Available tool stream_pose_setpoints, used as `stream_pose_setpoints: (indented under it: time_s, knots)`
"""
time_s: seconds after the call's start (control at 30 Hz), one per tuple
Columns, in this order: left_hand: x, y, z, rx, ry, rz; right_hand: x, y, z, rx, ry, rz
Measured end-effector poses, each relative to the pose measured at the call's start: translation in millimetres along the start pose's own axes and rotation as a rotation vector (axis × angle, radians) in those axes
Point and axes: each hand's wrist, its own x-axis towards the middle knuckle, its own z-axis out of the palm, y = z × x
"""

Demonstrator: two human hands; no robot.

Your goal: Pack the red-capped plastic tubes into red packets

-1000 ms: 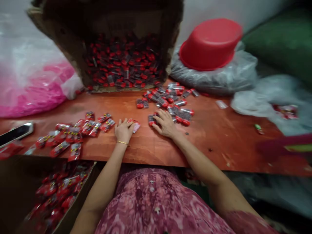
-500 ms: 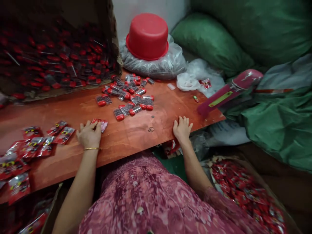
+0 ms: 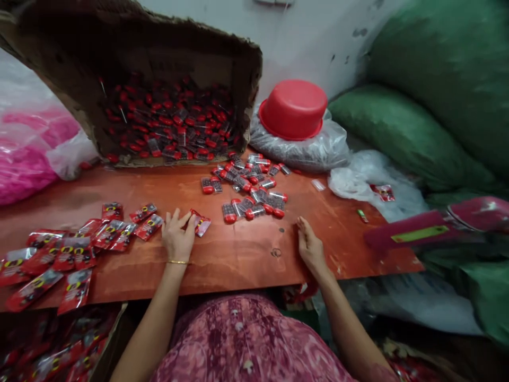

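On the orange-red tabletop, my left hand has its thumb and forefinger closed at the left edge of a small red printed packet. More packets of the same look lie loosely to the left of that hand, some overlapping. Over at the right, my right hand rests edge-down near the table's front, fingers stretched out and nothing in them. Between and beyond the hands is a scattered pile of small clear cases with red ends, dark pellets showing inside.
A tipped cardboard box full of similar cases stands behind. A red basin sits upside down on a plastic bag. A pink flask leans at the right, near green sacks. Below left is a box of packets.
The view has swung left, bringing more of the box and a pink bag into sight. My right hand has turned onto its edge. My left hand stays at the same packet.
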Motion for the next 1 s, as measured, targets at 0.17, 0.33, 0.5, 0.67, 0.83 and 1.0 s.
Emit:
stream_pose_setpoints:
  time_s: [0.17, 0.33, 0.5, 0.67, 0.83, 1.0]
  knots:
    - [9, 9, -7.8, -0.064, 0.043, 0.097, 41, -48, 27, 0.256, 0.122, 0.01]
    - [15, 12, -14.2, -0.146, 0.077, 0.13, 115, -94, 54, 0.082, -0.102, -0.155]
    - [19, 10, -15.9, -0.286, 0.123, 0.136, 172, -122, 86, -0.105, -0.229, -0.223]
    - [20, 11, -12.7, -0.267, 0.095, 0.203, 208, -147, 118, -0.18, -0.309, -0.293]
    - [19, 8, -5.7, -0.232, 0.082, 0.22, 243, -165, 141, -0.27, -0.341, -0.296]
    - [25, 11, -2.9, -0.262, 0.069, 0.179, 265, -188, 136, -0.274, -0.171, -0.285]
